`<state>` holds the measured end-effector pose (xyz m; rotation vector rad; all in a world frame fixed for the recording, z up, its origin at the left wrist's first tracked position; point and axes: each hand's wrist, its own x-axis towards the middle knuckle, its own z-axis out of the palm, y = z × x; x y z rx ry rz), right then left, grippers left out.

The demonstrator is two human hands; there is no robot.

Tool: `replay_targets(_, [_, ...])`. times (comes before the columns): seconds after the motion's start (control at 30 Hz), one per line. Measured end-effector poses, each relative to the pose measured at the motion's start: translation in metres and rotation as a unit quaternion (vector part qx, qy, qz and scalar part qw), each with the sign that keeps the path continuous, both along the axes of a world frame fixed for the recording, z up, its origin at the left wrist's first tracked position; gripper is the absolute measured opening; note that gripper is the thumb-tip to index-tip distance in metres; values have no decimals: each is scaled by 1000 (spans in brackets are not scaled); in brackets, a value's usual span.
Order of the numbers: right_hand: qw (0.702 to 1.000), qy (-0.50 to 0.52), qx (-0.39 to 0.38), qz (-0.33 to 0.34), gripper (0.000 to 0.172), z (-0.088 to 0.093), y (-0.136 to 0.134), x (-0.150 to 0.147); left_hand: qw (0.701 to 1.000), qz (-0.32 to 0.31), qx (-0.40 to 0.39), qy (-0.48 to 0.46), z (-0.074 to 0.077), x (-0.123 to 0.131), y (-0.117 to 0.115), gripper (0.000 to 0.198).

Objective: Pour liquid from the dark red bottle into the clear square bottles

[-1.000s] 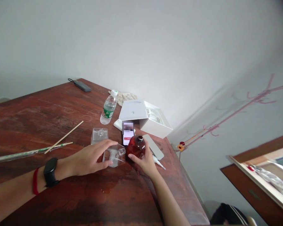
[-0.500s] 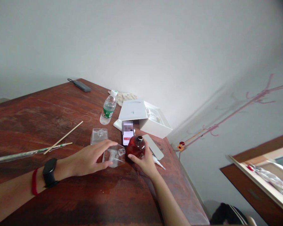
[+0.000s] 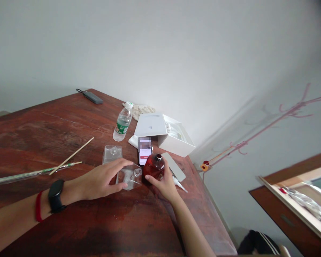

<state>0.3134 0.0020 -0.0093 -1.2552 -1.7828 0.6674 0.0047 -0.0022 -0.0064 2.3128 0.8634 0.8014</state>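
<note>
a: item one, left hand (image 3: 100,180)?
b: lies on the clear bottle (image 3: 128,177), fingers curled over its near side, grasping it. the bottle lies tipped on the surface (image 3: 56,132), neck toward the red bottle (image 3: 153,167).

a: item two, right hand (image 3: 166,186)?
b: fingers wrapped round the base of the red bottle, which stands upright with a dark open neck. the two bottles sit just beside each other.

a: nearby stock?
b: a second clear bottle (image 3: 112,154) just behind the left hand. a phone (image 3: 144,151) directly behind the red one. a white box (image 3: 164,134), lid open, farther back. a water bottle (image 3: 122,122) left of the box. a white nozzle (image 3: 179,184) right of the right hand.

a: edges?
b: the right edge of the surface runs close past the nozzle and the right forearm; little room there.

a: open room?
b: wide bare wood to the left and near side. a wooden stick (image 3: 71,156) and a long thin rod (image 3: 32,174) lie left of the hands, well apart from the bottles. a grey device (image 3: 92,97) rests at the far corner.
</note>
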Motion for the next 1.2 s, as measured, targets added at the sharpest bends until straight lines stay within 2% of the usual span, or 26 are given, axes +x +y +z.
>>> replay_targets(0.6, [1000,22,4,5,90,3,-1,-3,1000,0,0,-7,4,0,-2,57])
replay_targets(1.2, [1000,-5,6,-5,94,1,-1,1,1000,-6,-4,-9,3,-1,-2,58])
